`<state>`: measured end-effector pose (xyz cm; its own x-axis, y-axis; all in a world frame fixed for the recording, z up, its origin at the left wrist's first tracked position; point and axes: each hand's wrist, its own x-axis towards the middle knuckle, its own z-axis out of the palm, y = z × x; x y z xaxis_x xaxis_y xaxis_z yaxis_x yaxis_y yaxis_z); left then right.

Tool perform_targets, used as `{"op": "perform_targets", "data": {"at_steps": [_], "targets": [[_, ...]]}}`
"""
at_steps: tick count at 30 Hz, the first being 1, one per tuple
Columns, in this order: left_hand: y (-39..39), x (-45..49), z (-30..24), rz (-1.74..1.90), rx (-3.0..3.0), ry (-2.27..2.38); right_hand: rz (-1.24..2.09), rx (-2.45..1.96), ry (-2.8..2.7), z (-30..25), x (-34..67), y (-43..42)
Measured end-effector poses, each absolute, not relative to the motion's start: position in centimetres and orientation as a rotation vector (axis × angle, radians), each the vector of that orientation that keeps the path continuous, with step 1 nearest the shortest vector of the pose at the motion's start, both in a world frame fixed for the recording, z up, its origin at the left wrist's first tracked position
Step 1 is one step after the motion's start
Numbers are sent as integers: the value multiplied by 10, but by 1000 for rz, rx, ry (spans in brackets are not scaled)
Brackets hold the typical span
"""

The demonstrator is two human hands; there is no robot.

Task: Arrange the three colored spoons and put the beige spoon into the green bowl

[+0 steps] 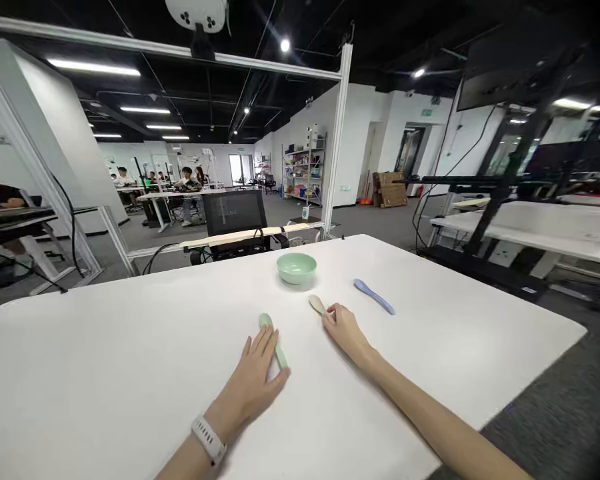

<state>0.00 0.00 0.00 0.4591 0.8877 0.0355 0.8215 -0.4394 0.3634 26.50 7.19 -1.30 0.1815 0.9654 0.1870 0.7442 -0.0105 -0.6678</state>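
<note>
A green spoon (280, 355) lies on the white table, its bowl end pointing away from me. My left hand (255, 373), with a pale watch strap on the wrist, rests over it; the fingers are stretched out across the spoon and the thumb is by the handle's near end. My right hand (347, 331) has its fingers closed on the handle of a beige spoon (317, 304), whose bowl end shows at the left of the fingertips. Beyond both hands stands a green bowl (297, 269). To the right of the beige spoon lies a blue spoon (375, 297).
The white table (105, 373) has its far edge near a metal frame (336, 140) and a black office chair (235, 212). Other people sit at desks in the background. At the right stands another white table (545, 223) with dark stands.
</note>
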Motion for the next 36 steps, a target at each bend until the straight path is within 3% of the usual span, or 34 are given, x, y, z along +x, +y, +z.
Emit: {"op": "perform_targets", "data": {"at_steps": [23, 36], "targets": [[-6, 2, 17, 271, 2340, 1452, 426, -1759, -1608, -13, 267, 67], [10, -22, 6, 501, 2459, 1451, 413, -1784, -1596, -10, 275, 71]]}}
